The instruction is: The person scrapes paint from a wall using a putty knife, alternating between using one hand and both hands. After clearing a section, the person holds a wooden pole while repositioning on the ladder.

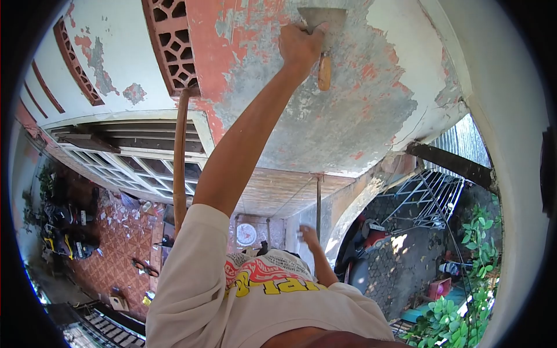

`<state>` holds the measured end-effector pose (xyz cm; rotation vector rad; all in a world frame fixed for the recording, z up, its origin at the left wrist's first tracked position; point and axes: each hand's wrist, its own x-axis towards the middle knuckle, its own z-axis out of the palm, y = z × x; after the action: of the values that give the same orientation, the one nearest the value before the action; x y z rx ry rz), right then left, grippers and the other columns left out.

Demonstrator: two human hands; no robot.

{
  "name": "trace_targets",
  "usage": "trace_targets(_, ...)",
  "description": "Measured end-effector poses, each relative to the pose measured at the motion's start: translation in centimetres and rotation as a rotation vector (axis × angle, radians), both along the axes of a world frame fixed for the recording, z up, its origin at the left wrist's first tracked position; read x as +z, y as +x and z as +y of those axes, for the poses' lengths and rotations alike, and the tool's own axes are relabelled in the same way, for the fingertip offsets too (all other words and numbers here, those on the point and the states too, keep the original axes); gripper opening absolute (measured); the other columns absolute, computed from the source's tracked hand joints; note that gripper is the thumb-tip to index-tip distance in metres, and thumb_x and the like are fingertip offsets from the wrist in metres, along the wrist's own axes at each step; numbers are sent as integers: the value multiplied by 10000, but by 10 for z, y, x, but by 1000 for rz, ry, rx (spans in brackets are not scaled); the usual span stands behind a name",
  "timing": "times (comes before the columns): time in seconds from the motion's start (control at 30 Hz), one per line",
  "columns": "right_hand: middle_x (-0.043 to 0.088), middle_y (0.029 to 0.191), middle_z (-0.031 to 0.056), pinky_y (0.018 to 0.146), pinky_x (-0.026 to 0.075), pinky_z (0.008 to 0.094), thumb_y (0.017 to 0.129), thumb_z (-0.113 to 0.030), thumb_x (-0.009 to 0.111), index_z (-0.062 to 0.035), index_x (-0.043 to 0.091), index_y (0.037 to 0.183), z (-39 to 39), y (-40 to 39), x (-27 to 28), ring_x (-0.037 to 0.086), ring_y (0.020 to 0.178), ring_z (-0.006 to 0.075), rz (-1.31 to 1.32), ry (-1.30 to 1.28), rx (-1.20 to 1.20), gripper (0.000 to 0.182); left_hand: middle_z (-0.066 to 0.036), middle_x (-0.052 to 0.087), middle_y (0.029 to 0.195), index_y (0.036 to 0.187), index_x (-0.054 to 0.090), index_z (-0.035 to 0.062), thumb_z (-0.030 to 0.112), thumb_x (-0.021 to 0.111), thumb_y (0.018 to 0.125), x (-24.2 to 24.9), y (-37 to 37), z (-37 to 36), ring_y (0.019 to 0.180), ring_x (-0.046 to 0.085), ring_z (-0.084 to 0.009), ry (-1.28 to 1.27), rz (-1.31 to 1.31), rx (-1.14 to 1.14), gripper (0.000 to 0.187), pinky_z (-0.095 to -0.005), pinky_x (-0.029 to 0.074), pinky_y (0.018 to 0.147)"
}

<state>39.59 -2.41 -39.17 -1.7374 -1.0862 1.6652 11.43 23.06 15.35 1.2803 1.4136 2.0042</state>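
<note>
My left hand (300,47) is raised against the wall and closed around a putty knife (326,71). The wide metal blade points up, and the wooden handle hangs down below my fingers. Behind it the wall (325,127) is patchy, with bare grey plaster and remnants of pink and white paint. Well below, my right hand (310,236) hangs beside my body, near a thin upright pole (318,203). Its fingers look loosely apart, with nothing visible in them.
A wooden pole (181,151) stands upright by the pink vent blocks (173,43). Louvred windows (133,136) run along the left. Far below lie a littered tiled floor (125,243), a round white container (246,234) and parked motorbikes (67,232). A dark beam (449,162) juts out at right.
</note>
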Motion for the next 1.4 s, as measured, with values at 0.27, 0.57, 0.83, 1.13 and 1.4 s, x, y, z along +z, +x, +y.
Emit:
trace_targets(0.27, 536, 1332, 208, 1029, 415, 400, 1041, -273, 499, 11, 435, 1405, 164, -120, 386, 510, 1250, 297, -112, 1231, -55, 466, -82, 656, 664, 803, 706, -62, 265, 825, 805, 4, 0, -4, 499, 553, -130, -22, -77, -74, 348, -293, 463, 474)
trace_targets(0.57, 463, 603, -16, 384, 316, 222, 1040, -348, 505, -35, 562, 947, 211, -178, 502, 388, 433, 47, 401, 1088, 57, 331, -109, 629, 573, 640, 661, -53, 253, 844, 761, 15, -5, 6, 505, 563, -195, 45, -189, -154, 377, -396, 489, 561)
trace_targets(0.83, 376, 517, -56, 357, 251, 223, 1032, -344, 514, -72, 519, 749, 231, -182, 517, 335, 402, 21, 246, 1231, -98, 392, -123, 572, 516, 549, 579, -14, 249, 836, 754, 35, 9, 3, 474, 526, -250, 37, -186, -48, 421, -435, 452, 553)
trace_targets(1.13, 472, 554, -11, 461, 340, 284, 1021, -298, 531, 28, 641, 833, 218, -182, 519, 438, 499, 54, 264, 1126, -110, 392, -136, 607, 548, 581, 616, -26, 227, 827, 749, 38, 8, -5, 534, 582, -248, 56, -203, -66, 370, -429, 473, 589)
trace_targets(1.4, 444, 528, -19, 396, 310, 258, 1019, -313, 524, -24, 563, 733, 214, -189, 539, 401, 422, 59, 443, 1036, -63, 409, -121, 605, 549, 578, 616, -36, 205, 822, 752, 43, 4, 6, 493, 533, -222, 96, -88, 2, 362, -419, 453, 547)
